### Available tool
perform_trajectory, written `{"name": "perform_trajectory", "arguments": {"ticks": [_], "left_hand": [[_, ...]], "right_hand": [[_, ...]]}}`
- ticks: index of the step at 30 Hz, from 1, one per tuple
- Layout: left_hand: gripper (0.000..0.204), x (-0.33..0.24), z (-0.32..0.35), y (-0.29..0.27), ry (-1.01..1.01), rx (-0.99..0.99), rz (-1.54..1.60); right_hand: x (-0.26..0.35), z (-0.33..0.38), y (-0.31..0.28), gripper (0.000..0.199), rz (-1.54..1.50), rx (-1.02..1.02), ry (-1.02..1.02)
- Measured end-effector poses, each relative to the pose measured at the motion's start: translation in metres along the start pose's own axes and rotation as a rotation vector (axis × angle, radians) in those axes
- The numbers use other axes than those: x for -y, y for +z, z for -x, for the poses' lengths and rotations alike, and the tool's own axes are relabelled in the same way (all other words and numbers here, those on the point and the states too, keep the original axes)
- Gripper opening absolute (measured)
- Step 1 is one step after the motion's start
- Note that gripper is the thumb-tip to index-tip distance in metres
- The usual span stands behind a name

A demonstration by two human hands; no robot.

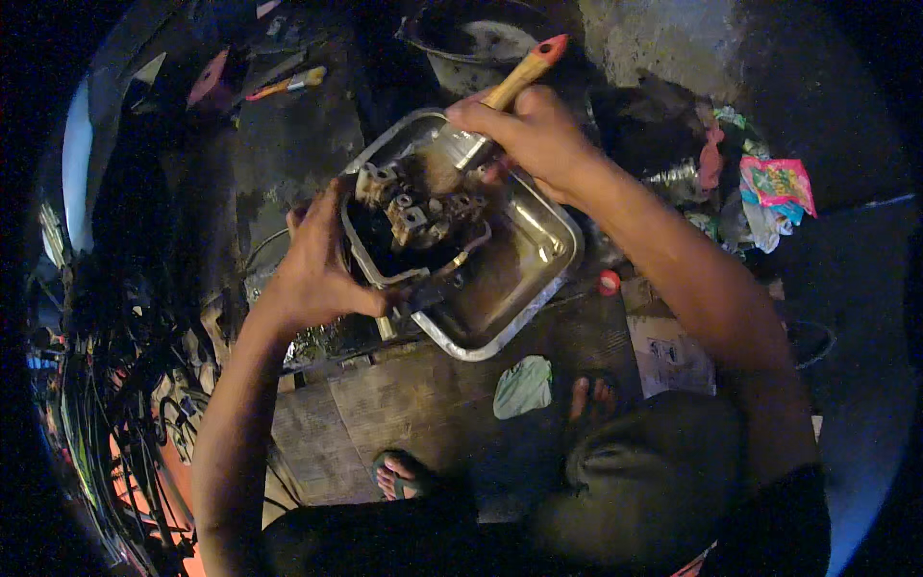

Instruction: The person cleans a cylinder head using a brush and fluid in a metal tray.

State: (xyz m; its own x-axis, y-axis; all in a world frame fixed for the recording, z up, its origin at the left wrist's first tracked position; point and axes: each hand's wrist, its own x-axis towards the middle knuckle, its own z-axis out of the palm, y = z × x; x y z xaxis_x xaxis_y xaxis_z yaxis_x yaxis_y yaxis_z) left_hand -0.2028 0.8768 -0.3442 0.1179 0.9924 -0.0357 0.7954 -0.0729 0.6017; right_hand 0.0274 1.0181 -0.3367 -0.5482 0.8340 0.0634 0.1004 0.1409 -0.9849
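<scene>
A dirty metal engine part, like a cylinder head (411,219), is tilted over a shallow silver tray (510,293). My left hand (322,258) grips its left side, thumb along the near edge. In my right hand (540,139) is a paintbrush (524,73) with a yellow, red-tipped wooden handle pointing up and away. Its bristles reach down to the far side of the metal part; whether they touch it is hard to tell. Brownish liquid lies in the tray. My right fingertips are partly hidden behind the hand and brush.
Beyond the tray stands a dark bucket (486,43). Another paintbrush (288,84) lies far left. Tangled cables (91,385) crowd the left side. At right are a pink packet (777,186) and a red cap (610,282). A pale green scrap (524,388) lies on cardboard (370,409) near my feet.
</scene>
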Motion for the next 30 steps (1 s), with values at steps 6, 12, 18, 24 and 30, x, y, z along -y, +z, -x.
{"name": "perform_trajectory", "arguments": {"ticks": [6, 12, 18, 24, 30], "left_hand": [[0.12, 0.004, -0.005, 0.01, 0.017, -0.063, 0.108], [0.109, 0.004, -0.007, 0.013, 0.122, -0.136, 0.159], [0.106, -0.016, -0.015, 0.007, 0.137, -0.191, 0.096], [0.104, -0.049, -0.021, -0.017, 0.397, -0.355, -0.201], [0.126, -0.028, -0.012, -0.018, 0.525, -0.434, -0.235]], "right_hand": [[0.021, 0.003, 0.009, 0.029, 0.073, -0.031, -0.054], [-0.008, 0.027, -0.031, 0.025, 0.339, -0.26, -0.075], [-0.033, 0.087, -0.002, 0.016, 0.436, -0.15, -0.094], [-0.03, 0.082, -0.014, 0.018, 0.531, -0.129, 0.045], [-0.031, 0.106, 0.005, 0.025, 0.389, -0.018, -0.057]]}}
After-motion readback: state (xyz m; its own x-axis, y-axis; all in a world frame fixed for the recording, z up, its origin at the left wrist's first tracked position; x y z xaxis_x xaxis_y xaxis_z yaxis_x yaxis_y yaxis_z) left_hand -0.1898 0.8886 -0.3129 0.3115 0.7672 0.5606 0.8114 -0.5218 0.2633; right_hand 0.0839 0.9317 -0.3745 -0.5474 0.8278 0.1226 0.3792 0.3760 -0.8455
